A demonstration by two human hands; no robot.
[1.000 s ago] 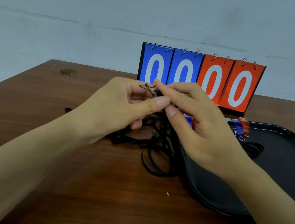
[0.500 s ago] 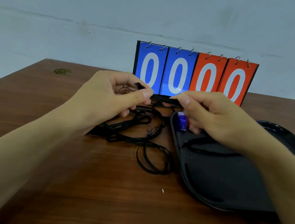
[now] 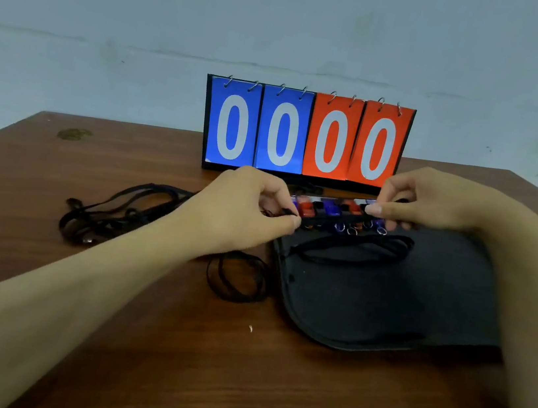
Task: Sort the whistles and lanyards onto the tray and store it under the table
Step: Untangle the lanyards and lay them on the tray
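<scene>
A black tray (image 3: 367, 307) lies on the right of the brown table. Several red and blue whistles (image 3: 330, 209) stand in a row along its far edge, with a coiled black lanyard (image 3: 351, 250) lying in front of them. My left hand (image 3: 242, 214) and my right hand (image 3: 427, 202) pinch the two ends of a black lanyard stretched taut between them just over the whistle row. A tangle of black lanyards (image 3: 114, 213) lies on the table to the left, and a looped one (image 3: 236, 278) sits beside the tray's left rim.
A flip scoreboard (image 3: 304, 136) with two blue and two red zero cards stands at the back, right behind the whistles. A pale wall rises behind the table (image 3: 169, 362). A stain (image 3: 73, 133) marks the far left corner.
Both hands have moved right and forward over the tray's far edge and drawn apart, pulling one lanyard straight out of the tangle. The view has shifted, showing the whistle row.
</scene>
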